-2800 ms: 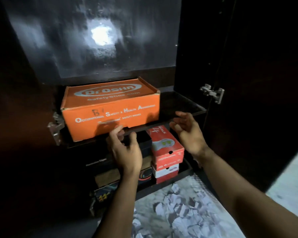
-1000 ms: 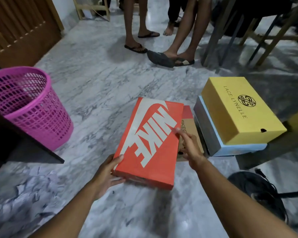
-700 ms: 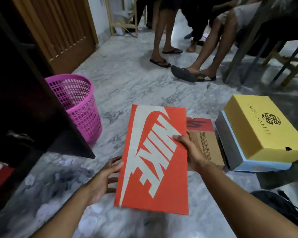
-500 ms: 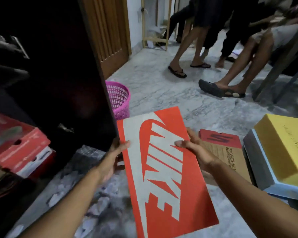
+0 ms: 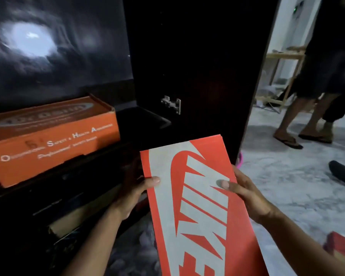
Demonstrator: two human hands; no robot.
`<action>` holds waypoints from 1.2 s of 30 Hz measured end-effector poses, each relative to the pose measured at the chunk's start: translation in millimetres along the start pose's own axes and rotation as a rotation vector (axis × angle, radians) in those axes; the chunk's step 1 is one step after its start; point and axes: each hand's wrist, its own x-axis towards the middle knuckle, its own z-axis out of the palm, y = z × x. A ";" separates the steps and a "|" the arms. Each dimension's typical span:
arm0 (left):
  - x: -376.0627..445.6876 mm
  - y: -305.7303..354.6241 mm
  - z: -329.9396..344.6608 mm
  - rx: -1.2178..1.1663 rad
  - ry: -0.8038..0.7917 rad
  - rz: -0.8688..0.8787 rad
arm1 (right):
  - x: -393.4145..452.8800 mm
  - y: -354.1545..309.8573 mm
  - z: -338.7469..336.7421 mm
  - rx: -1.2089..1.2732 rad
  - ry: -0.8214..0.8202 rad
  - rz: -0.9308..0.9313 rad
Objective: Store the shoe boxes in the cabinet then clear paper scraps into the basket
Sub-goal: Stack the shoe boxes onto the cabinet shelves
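I hold a red-orange Nike shoe box (image 5: pixel 199 206) between both hands, its lid facing me, in front of the open dark cabinet (image 5: pixel 143 124). My left hand (image 5: pixel 134 193) grips its left edge and my right hand (image 5: pixel 245 193) grips its right edge. An orange safety-shoe box (image 5: pixel 50 140) lies on the cabinet's upper shelf at the left. Darker boxes (image 5: pixel 72 212) sit on the shelf below it, hard to make out. Crumpled paper scraps (image 5: pixel 131 253) lie on the floor by the cabinet's foot. A sliver of the pink basket (image 5: pixel 239 159) shows behind the cabinet door.
The open cabinet door (image 5: pixel 199 66) with a metal hinge (image 5: pixel 171 104) stands just behind the held box. A person's legs in sandals (image 5: pixel 299 124) stand on the marble floor (image 5: pixel 291 176) at the right. Another red box (image 5: pixel 341 246) lies low at the right edge.
I picked the Nike box up off the floor and turned left with it. The view swung from the floor stack and the basket to the cabinet's shelves.
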 end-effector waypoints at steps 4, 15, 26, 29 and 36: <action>-1.0 33.7 -48.3 -0.085 0.307 0.171 | 33.3 -21.4 14.8 0.020 0.032 -0.077; 11.4 116.3 -102.2 -0.410 1.038 0.425 | 79.8 -56.8 114.8 0.192 0.064 -0.222; 19.4 146.2 -177.9 0.139 1.466 0.126 | 216.0 -142.4 233.4 0.093 0.067 -0.308; 16.3 138.7 -196.1 0.198 1.484 0.083 | 246.5 -156.9 255.8 0.049 0.039 -0.258; 15.6 117.1 -210.6 0.313 1.496 -0.054 | 282.9 -134.3 286.4 -0.195 0.024 -0.195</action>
